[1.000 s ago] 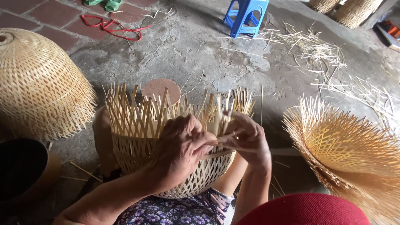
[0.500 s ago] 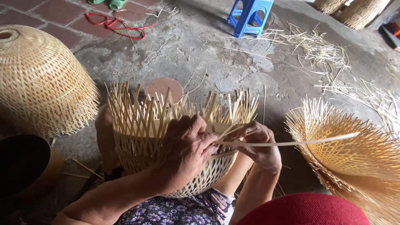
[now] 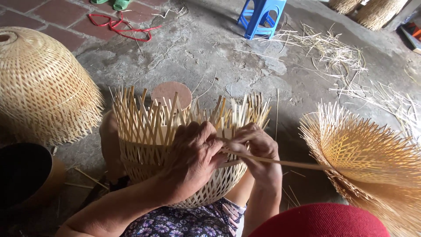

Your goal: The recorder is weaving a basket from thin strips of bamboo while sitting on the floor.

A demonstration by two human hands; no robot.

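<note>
A half-woven bamboo basket (image 3: pixel 144 145) rests on my lap, with loose strip ends standing up around its rim. My left hand (image 3: pixel 193 153) presses against its near side and pinches the weave. My right hand (image 3: pixel 258 151) is closed on a long thin bamboo strip (image 3: pixel 298 165) that runs out to the right from between my two hands. The strip's inner end is hidden under my fingers.
A finished dome-shaped basket (image 3: pixel 39 83) lies at the left, a dark round pot (image 3: pixel 22 175) below it. Another unfinished woven piece (image 3: pixel 368 153) sits at the right. A blue plastic stool (image 3: pixel 261 15), red cord (image 3: pixel 120 26) and scattered bamboo slivers (image 3: pixel 333 48) lie on the concrete floor.
My right hand has pulled a long bamboo strip out to the right through the weave, then moved back close to the left hand. The left hand stayed on the basket.
</note>
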